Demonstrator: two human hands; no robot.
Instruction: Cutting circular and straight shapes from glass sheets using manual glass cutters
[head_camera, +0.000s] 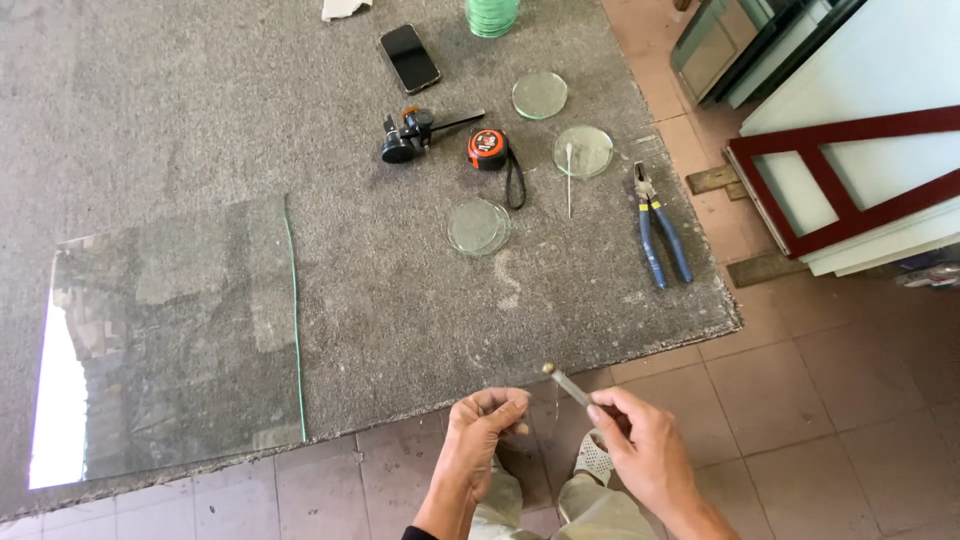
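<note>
Holding a thin glass cutter (568, 384) pinched betw thumb and fingers, the right hand (645, 450) sits low in the head view, just past the front edge of the grey carpeted work surface (180, 110). Cutter's shaft angles up-left, brass-coloured tip right at the carpet edge. Left hand (483, 430) is beside it, fingers curled in w/ thumb tucked against them; looks closed, but can't tell if anything's inside. Hands are near each other, not touching. Below them: the person's knees in light trousers and a sandal on the tiled floor (830, 400).

On the carpet, left side: a large clear glass sheet (170, 330), lying flat, its near edge overhanging the carpet front a bit. Well apart from the hands, toward the far side: three round glass discs (479, 226), one near the centre, two further back-right; a thin white stick (569, 178) lies across one of those. An orange-black tape measure (488, 148) w/ wrist strap sits betw the discs. Left of it a black circle-cutter tool w/ suction base (415, 130). Blue-handled pliers (658, 235) lie near the carpet's right edge. A black phone (409, 58) lies further back, a stack of greenish glass discs (492, 15) at the top edge. Right of the carpet: leaning glass panes and a dark red frame (850, 170).
</note>
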